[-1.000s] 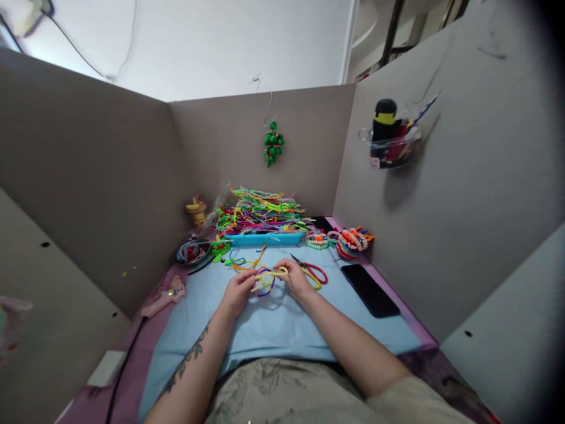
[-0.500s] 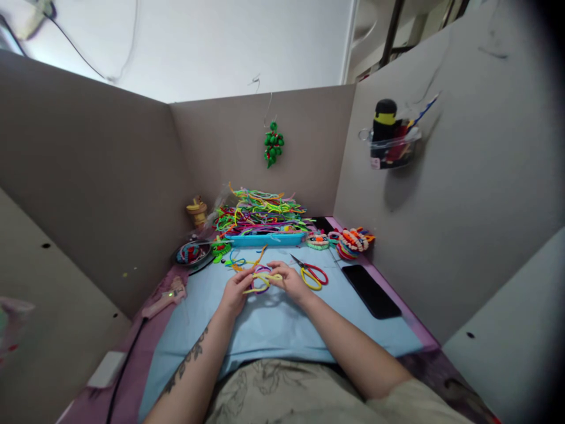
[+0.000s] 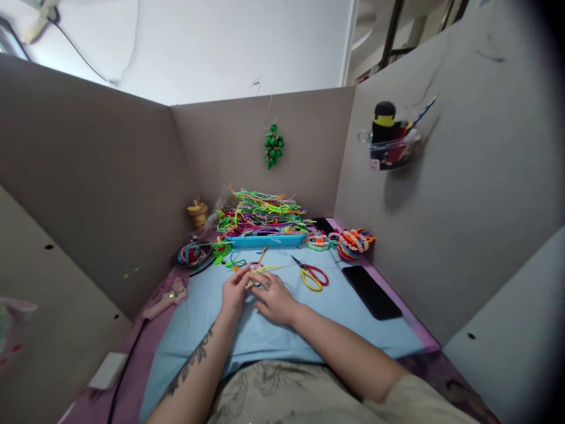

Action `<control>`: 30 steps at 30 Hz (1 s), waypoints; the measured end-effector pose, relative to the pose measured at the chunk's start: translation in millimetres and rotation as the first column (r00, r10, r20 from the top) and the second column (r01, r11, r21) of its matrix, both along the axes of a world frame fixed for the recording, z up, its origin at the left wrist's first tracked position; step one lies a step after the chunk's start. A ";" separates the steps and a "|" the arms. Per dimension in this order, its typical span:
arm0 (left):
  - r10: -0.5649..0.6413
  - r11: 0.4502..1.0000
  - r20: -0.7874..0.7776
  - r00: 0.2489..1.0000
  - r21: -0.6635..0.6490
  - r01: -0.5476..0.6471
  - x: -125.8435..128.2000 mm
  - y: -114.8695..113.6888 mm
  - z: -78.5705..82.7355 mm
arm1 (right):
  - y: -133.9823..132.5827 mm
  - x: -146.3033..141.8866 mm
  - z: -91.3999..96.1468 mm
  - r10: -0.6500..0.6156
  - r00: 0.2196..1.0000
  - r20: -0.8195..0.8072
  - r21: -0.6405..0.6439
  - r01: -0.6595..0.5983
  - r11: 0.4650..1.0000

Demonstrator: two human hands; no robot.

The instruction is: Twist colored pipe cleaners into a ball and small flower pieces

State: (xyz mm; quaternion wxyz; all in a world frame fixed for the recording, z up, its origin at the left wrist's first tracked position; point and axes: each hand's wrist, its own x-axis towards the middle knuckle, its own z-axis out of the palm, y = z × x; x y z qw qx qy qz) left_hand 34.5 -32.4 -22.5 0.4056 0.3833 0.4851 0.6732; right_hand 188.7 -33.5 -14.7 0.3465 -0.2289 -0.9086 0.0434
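Note:
My left hand (image 3: pixel 233 291) and my right hand (image 3: pixel 273 297) meet at the middle of a light blue cloth (image 3: pixel 282 330). Both pinch a small bundle of yellow and purple pipe cleaners (image 3: pixel 258 271) that lies between their fingertips, low on the cloth. My right hand covers most of the bundle; a ring shows on one finger. An orange and blue pipe cleaner (image 3: pixel 241 262) lies just beyond the hands.
Red and yellow scissors (image 3: pixel 312 275) lie right of my hands, a black phone (image 3: pixel 369 290) further right. A blue tray (image 3: pixel 267 238) heaped with pipe cleaners stands at the back, finished woven pieces (image 3: pixel 348 241) beside it. A glue gun (image 3: pixel 165 297) and a dark bowl (image 3: pixel 192 254) sit left. Cardboard walls enclose the desk.
My right hand has moved left and down over the bundle, which now lies lower and is mostly hidden. The left hand has barely shifted.

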 end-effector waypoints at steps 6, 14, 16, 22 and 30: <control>0.008 1.000 0.062 0.998 -0.006 -0.008 -3.6 4.2 -3.5 | -2.9 -3.3 -1.3 0.065 0.997 0.038 0.070 -0.068 0.995; 0.046 0.999 0.071 0.996 -0.022 -0.044 -11.3 7.9 -9.7 | -14.9 -9.5 -4.1 0.575 0.818 -0.003 -0.080 -0.573 0.815; 0.067 0.998 0.072 0.995 0.002 -0.068 -10.8 6.8 -7.7 | -15.7 -6.7 -3.2 0.589 0.801 -0.104 -0.181 -0.598 0.781; 0.104 0.994 -0.071 0.992 0.025 -0.102 -4.7 0.8 -0.3 | -4.1 5.4 3.8 0.234 0.884 -0.406 -0.356 -0.388 0.850; 0.052 0.998 -0.419 0.907 0.052 -0.033 6.3 -10.2 3.9 | 19.9 3.7 -6.5 -0.233 0.862 -0.451 -0.338 0.077 0.938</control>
